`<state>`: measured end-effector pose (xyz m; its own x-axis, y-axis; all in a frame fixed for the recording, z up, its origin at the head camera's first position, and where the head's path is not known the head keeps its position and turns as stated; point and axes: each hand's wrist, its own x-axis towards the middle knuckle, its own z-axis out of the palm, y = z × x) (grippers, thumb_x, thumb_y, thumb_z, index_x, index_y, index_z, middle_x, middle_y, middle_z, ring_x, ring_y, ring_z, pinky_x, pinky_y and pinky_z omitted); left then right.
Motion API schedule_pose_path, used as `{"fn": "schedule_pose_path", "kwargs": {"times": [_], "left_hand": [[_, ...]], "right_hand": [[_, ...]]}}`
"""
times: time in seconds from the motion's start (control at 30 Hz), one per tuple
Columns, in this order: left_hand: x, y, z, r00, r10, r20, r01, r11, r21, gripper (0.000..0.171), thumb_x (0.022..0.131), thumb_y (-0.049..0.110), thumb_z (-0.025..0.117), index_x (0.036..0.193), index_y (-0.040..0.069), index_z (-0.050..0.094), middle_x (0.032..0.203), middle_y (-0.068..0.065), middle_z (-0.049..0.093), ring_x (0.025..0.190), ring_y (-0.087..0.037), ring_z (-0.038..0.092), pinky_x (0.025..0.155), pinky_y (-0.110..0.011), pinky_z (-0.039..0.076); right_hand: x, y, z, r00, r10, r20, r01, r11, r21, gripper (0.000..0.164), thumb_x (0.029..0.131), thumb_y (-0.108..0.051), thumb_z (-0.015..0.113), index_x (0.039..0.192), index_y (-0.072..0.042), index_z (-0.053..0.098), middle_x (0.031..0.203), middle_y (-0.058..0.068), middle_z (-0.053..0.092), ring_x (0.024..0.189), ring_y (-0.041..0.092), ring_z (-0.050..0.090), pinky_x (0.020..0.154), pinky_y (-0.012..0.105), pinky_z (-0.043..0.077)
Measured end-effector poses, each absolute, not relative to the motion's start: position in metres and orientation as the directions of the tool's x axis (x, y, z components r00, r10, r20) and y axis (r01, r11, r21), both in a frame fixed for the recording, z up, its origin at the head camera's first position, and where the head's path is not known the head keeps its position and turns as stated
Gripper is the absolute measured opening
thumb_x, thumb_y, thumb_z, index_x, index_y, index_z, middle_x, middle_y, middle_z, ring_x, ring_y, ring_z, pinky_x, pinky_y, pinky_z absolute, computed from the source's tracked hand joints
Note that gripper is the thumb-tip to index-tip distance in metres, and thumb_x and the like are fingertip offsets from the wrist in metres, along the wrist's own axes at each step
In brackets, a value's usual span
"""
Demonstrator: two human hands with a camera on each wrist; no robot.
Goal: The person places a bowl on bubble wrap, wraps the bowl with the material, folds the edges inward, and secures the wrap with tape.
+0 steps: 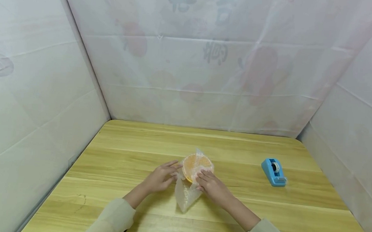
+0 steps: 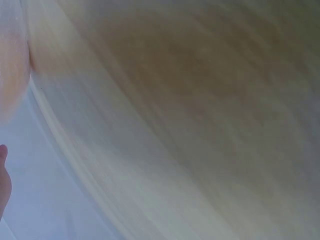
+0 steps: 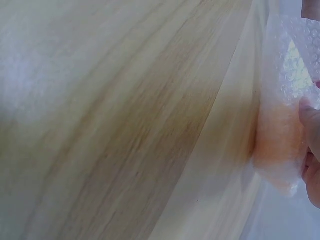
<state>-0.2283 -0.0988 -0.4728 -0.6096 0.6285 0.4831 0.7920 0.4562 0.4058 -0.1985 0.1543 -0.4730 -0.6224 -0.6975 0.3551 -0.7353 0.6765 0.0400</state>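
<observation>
Looks maybe halfway wrapped to me. The orange bowl (image 1: 188,164), around the middle of the table (image 1: 133,144), has bubble wrap (image 1: 185,197) partly over it, but a flap's loose toward the near edge. Right hand (image 1: 214,189) presses the wrap, fingers fairly straight; left hand (image 1: 160,177) is loosely spread beside it, no clear grip. Tape dispenser (image 1: 270,171) sits unused near the right edge.

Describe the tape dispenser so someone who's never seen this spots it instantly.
Find the wooden table, then look to its right side. The tape dispenser there holds a white roll; its blue body sets it apart from the round, bubble-wrapped orange item near the middle.
</observation>
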Motion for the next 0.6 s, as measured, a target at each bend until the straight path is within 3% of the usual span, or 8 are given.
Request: {"fn": "schedule_pose_path", "kwargs": {"times": [0.23, 0.4, 0.6], "left_hand": [[-0.227, -0.093, -0.470, -0.652, 0.623, 0.431, 0.756, 0.495, 0.428, 0.033, 0.092, 0.015, 0.054, 0.122, 0.002, 0.059, 0.127, -0.011, 0.059, 0.129, -0.036, 0.043, 0.099, -0.051, 0.043], [-0.231, -0.089, -0.468, -0.696, 0.597, 0.399, 0.706, 0.469, 0.530, 0.024, 0.094, 0.013, 0.052, 0.111, 0.001, 0.063, 0.118, -0.013, 0.064, 0.127, -0.039, 0.044, 0.098, -0.052, 0.044], [-0.239, -0.081, -0.467, -0.717, 0.539, 0.442, 0.688, 0.448, 0.570, 0.016, 0.092, 0.012, 0.055, 0.096, -0.001, 0.064, 0.103, -0.017, 0.067, 0.117, -0.040, 0.053, 0.094, -0.049, 0.048]], "right_hand": [[-0.198, 0.153, -0.473, -0.636, -0.698, 0.329, -0.732, 0.681, 0.031, 0.035, 0.085, -0.023, 0.062, 0.110, 0.001, 0.065, 0.118, 0.017, 0.063, 0.116, 0.033, 0.056, 0.102, 0.046, 0.041], [-0.199, 0.152, -0.474, -0.632, -0.698, 0.336, -0.733, 0.680, 0.033, 0.035, 0.083, -0.023, 0.063, 0.109, 0.000, 0.065, 0.118, 0.017, 0.063, 0.116, 0.033, 0.056, 0.103, 0.045, 0.041], [-0.200, 0.150, -0.477, -0.634, -0.686, 0.358, -0.724, 0.689, 0.039, 0.036, 0.084, -0.025, 0.063, 0.110, 0.000, 0.065, 0.117, 0.016, 0.064, 0.116, 0.033, 0.056, 0.103, 0.045, 0.040]]}}
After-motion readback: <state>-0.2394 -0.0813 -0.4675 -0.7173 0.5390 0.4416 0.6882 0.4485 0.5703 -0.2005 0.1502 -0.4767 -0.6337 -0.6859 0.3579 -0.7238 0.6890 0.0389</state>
